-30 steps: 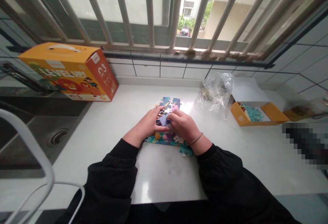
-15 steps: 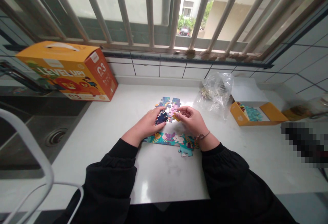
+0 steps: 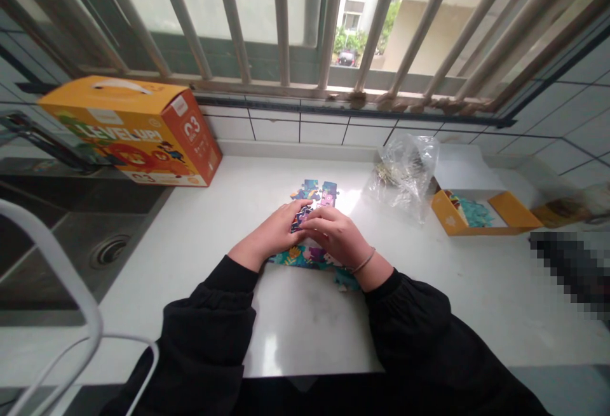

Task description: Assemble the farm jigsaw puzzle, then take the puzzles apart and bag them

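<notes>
My left hand (image 3: 273, 228) is closed around several jigsaw puzzle pieces (image 3: 300, 218), dark ones with patterned ones among them. My right hand (image 3: 337, 235) reaches across to the same bunch, its thumb and fingers pinching at a puzzle piece there; the fingertips partly hide it. Just beyond my hands lie loose puzzle pieces, a blue and orange group (image 3: 306, 190) and a blue and pink group (image 3: 328, 194). Nearer to me, beneath my wrists, runs a joined strip of puzzle (image 3: 294, 256) in teal with flowers and animals. My right wrist covers part of its right end.
An orange carton (image 3: 128, 130) with a handle stands at the back left beside the sink (image 3: 61, 257). To the right are a crumpled clear plastic bag (image 3: 405, 174) and an open yellow box (image 3: 512, 211) holding teal pieces. A white cable or tube (image 3: 71, 282) crosses the lower left.
My right hand has moved left, from beside the puzzle pieces to the bunch in my left hand. The yellow piece it was pinching is now out of sight. My left hand has barely moved.
</notes>
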A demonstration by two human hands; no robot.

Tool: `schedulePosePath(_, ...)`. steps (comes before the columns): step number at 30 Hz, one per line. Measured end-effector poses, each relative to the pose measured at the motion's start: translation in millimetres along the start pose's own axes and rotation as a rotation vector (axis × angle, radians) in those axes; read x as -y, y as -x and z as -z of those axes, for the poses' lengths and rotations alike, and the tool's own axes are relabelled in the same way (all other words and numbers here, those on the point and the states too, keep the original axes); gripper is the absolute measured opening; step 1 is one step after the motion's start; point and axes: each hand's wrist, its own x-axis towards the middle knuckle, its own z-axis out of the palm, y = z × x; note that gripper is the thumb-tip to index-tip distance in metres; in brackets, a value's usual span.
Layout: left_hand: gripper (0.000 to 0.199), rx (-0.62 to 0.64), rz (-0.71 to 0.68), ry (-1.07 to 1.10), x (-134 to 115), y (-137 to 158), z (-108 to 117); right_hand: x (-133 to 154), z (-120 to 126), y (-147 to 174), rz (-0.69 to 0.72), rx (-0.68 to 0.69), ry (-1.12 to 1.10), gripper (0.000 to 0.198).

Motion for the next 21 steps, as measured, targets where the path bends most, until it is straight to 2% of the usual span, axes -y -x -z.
schedulePosePath(2,0.066,0.011,-0.011,0.015,0,-1,-1,-2,1,1,-0.008,-0.024,-0.016,0.018)
schedulePosePath(5,0.071,0.007,-0.021,0.033,1,-1,-2,-5,1,1,-0.069,-0.132,0.035,0.016)
schedulePosePath(7,0.080,0.002,-0.009,0.029,2,-1,-2,-7,1,1,-0.120,-0.177,0.082,0.029)
schedulePosePath(9,0.086,0.006,0.004,0.017,3,-2,-2,-9,3,1,-0.147,-0.150,0.095,0.032)
schedulePosePath(13,0.093,0.009,0.012,-0.014,6,-3,-4,-8,7,2,-0.160,-0.101,0.009,0.011)
schedulePosePath(15,0.096,-0.005,0.023,-0.031,8,-3,-5,-7,10,4,-0.167,-0.105,-0.042,0.007)
schedulePosePath(21,0.099,-0.047,0.016,-0.048,15,-2,-9,-9,14,8,-0.191,-0.063,-0.137,0.011)
